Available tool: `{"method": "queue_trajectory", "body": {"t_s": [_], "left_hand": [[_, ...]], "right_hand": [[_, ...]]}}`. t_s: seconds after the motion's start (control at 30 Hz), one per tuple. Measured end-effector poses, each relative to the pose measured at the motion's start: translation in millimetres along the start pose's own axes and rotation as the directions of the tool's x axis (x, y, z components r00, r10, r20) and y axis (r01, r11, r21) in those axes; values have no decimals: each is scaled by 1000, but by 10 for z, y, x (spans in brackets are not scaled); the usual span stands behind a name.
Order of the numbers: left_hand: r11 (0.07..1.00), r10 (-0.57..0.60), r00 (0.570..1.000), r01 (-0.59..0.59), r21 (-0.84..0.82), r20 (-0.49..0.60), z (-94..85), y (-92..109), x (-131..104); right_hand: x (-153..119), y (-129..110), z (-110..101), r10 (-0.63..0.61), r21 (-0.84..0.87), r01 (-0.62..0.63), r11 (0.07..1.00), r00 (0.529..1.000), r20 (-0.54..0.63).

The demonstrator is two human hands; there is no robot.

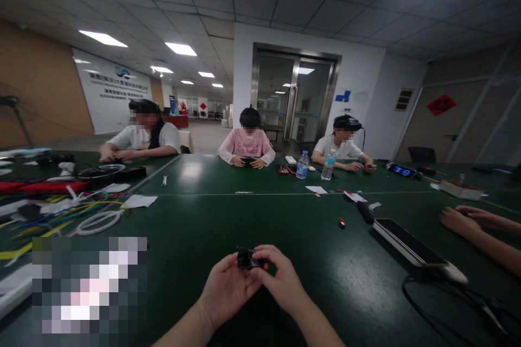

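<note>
The left hand (230,284), half curled, and the right hand (280,276), pinching, hold between them a small black part (245,259); this fine handling seems to need steady grip.

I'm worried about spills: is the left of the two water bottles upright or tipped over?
Upright: the left water bottle stands on its base on the green table, neck pointing up.

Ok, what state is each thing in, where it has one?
Small angular black object: held by left hand and right hand.
Two clear plastic bottles: upright.
Metal-framed glass double door: appears shut.
Blue-digit black display: lit.
Rectangular white ceiling lights: lit.
Black-faced rectangular white device: face up, dark.
</note>
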State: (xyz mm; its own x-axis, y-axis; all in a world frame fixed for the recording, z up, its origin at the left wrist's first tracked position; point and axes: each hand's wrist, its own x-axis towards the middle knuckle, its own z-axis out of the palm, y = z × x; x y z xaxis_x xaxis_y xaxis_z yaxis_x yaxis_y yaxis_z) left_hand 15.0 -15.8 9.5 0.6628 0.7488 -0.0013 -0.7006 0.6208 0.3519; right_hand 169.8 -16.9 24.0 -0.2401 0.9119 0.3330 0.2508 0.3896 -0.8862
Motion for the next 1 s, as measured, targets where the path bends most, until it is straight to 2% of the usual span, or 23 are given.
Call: {"method": "queue_trajectory", "body": {"t_s": [0.23, 0.3, 0.47, 0.57, 0.83, 1.0], "left_hand": [[999, -30, 997, 28, 42, 66, 33, 19, -28], [996, -30, 998, 24, 90, 62, 11, 25, -34], [963, 53, 998, -60, 261, 33, -44, 20, -35], [946, 63, 998, -61, 319, 5, -39, 16, -38], [947, 79, 994, -51, 317, -77, 2, -1, -27], [949, 71, 994, -40, 314, -89, -24, -7, -5]], "right_hand": [[10, 1, -6, 51, -41, -52, 998, 999, -11], [9, -7, -13, 57, -36, -57, 998, 998, -8], [3, -39, -23, 12, -16, -12, 1000, 1000, 21], [-4, -53, -22, 8, -13, -7, 1000, 999, 43], [-11, -24, -20, 1, -3, -1, 1000, 998, 56], [-9, -25, -11, 5, -12, -4, 1000, 998, 58]]}}
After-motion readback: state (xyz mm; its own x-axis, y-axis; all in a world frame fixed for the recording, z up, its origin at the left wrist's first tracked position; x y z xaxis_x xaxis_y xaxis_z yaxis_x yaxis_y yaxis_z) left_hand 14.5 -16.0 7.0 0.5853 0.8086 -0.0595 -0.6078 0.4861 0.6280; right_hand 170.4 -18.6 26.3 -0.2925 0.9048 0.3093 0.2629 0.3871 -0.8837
